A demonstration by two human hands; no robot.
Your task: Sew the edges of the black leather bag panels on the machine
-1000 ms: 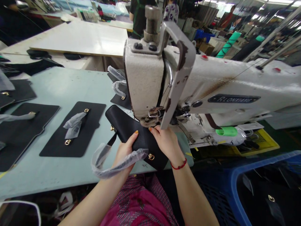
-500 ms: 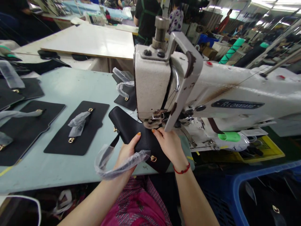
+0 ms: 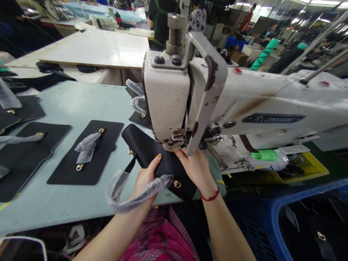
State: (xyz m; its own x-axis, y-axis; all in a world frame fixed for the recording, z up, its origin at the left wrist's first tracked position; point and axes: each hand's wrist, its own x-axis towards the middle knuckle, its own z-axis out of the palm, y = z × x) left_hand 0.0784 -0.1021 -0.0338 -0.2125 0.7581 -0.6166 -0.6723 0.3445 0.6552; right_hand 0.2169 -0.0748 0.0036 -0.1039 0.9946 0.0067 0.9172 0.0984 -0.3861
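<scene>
A folded black leather bag panel [image 3: 141, 145] lies under the head of a white sewing machine [image 3: 168, 98]. My left hand [image 3: 148, 175] grips its near edge, thumb on top and the fingers hidden beneath. My right hand [image 3: 196, 166] is closed on the panel's right part close to the needle area, with its fingertips partly behind the machine's guard bar. A strap in clear plastic wrap [image 3: 138, 201] loops over my left wrist. One gold buckle [image 3: 177, 184] shows between my hands, another at the panel's left edge. The needle itself is hidden.
Flat black panels [image 3: 89, 156] with wrapped straps lie on the pale green tabletop [image 3: 81, 98] to the left. More panels sit behind the machine head. A blue plastic basket [image 3: 274, 217] with black pieces stands at lower right, near a yellow tray [image 3: 312, 165]. People are in the background.
The camera view has shifted slightly, so the machine head appears further left. Both hands keep their hold on the panel, which stays nearly in place under the machine.
</scene>
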